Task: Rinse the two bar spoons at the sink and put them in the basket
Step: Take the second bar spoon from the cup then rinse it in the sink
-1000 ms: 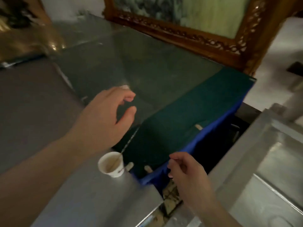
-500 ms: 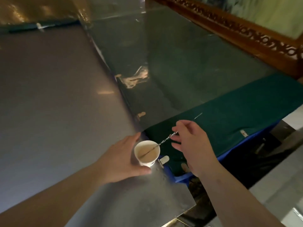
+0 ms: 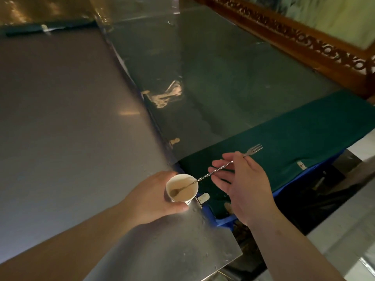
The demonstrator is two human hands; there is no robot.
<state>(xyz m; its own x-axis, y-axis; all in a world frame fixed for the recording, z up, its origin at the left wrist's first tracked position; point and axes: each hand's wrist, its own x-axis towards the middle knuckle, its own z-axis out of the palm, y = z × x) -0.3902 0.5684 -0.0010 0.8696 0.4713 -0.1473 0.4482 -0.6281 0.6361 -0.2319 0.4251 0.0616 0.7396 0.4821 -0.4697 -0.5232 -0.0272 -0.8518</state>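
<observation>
A twisted metal bar spoon (image 3: 213,173) with a fork end leans in a small paper cup (image 3: 182,187), its bowl down in beige liquid. The cup stands near the corner of a steel counter (image 3: 71,138). My left hand (image 3: 154,197) wraps around the cup from the left. My right hand (image 3: 241,185) pinches the spoon's shaft just below the fork end. Only one bar spoon is visible. No sink or basket shows in this view.
Beyond the counter lies a glass-topped table (image 3: 213,82) over a green cloth (image 3: 294,142) with blue trim. A carved wooden frame (image 3: 304,39) runs along the back right. A dark gap drops off right of the counter corner.
My left hand came down and closed around the cup. My right hand moved up from below and took hold of the spoon's shaft. The view tilted down and left.
</observation>
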